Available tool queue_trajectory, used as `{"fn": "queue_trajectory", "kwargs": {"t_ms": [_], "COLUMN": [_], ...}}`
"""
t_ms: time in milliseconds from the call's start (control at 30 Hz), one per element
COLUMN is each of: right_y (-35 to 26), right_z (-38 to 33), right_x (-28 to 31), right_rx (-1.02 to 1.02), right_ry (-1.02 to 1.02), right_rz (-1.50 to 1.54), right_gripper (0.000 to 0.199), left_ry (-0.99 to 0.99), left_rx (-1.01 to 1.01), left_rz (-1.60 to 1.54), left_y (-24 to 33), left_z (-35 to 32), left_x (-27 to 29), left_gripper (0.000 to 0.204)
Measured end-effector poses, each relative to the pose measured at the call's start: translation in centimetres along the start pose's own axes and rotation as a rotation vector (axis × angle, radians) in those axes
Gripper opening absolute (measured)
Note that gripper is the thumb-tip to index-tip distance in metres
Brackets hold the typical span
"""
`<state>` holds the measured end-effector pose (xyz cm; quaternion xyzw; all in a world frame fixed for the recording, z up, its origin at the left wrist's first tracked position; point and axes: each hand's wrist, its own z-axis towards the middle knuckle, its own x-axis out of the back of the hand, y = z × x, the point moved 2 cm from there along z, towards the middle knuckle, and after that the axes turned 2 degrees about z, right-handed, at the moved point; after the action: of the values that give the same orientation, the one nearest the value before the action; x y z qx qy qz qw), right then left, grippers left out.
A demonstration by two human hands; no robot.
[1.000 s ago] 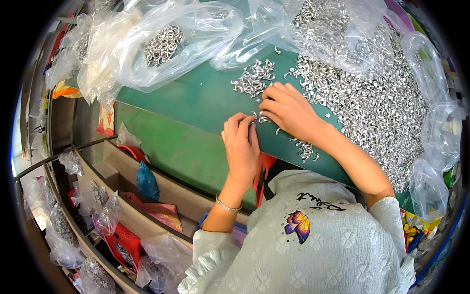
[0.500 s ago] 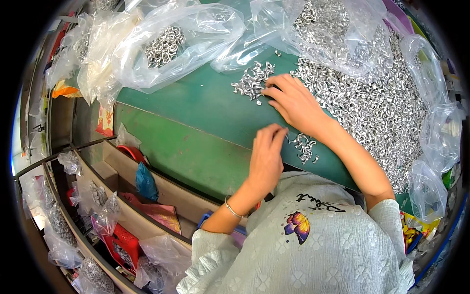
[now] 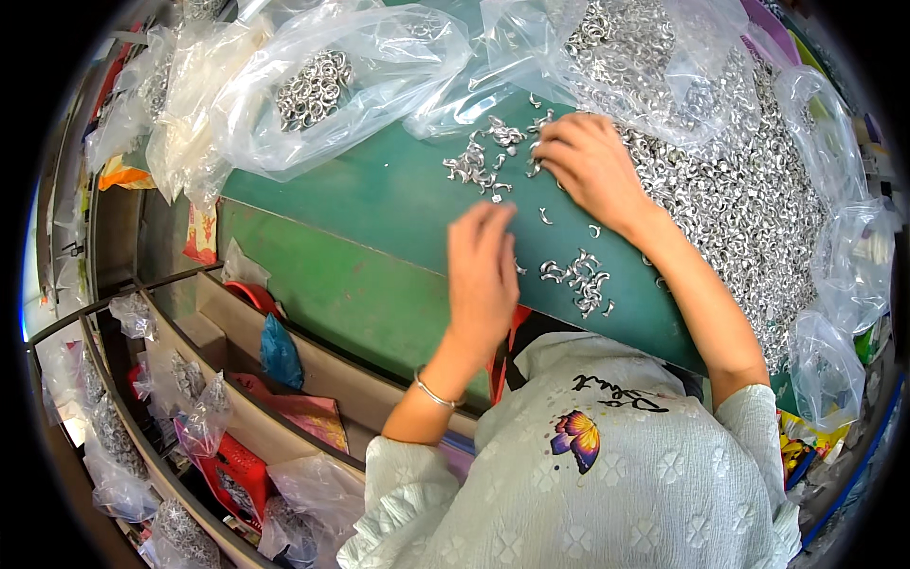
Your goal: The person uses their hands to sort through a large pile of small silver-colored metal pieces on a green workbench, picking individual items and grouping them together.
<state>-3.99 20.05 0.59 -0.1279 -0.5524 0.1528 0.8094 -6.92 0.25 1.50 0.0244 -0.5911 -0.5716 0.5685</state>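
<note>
Small curved silvery metal pieces lie in a loose group (image 3: pixel 469 163) on the green tabletop (image 3: pixel 379 204). My right hand (image 3: pixel 595 175) is palm down between that group and the large heap of similar pieces (image 3: pixel 730 204). Its fingers are bent and slightly apart, with a few pieces at the fingertips. Nearer to me, my left hand (image 3: pixel 480 280) is over the table's near part, fingers pointing away; motion smears their tips, so their grip is unclear. Right of it lies a second small group of pieces (image 3: pixel 580 280). A few single pieces are scattered between the groups.
A clear plastic bag (image 3: pixel 398 104) holding metal rings (image 3: pixel 315 90) lies at the far left. More clear plastic (image 3: pixel 645 85) covers the heap's far side. Left of the table stand divided shelves (image 3: pixel 332 403) with bagged parts, a blue bag (image 3: pixel 281 351) and a red basket (image 3: pixel 237 474).
My left hand has moved left and away from me. My right hand has shifted right and slightly farther off. The far group is more spread out, with single pieces now strewn below it.
</note>
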Motion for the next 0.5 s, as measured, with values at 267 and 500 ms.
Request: {"fn": "queue_trajectory", "kwargs": {"t_ms": [267,500], "right_y": [-1.2,-1.5], "right_z": [1.0,1.2], "right_x": [-0.5,-0.4], "right_rx": [0.040,-0.007], "right_ry": [0.002,0.074], "right_rz": [0.002,-0.022], "right_gripper": [0.027,0.024], "left_ry": [-0.020,0.164], "left_rx": [-0.034,0.014], "left_rz": [0.274,0.084], "left_y": [-3.2,-4.6], "left_z": [5.0,5.5], "left_x": [0.3,1.1], "left_gripper": [0.036,0.018]}}
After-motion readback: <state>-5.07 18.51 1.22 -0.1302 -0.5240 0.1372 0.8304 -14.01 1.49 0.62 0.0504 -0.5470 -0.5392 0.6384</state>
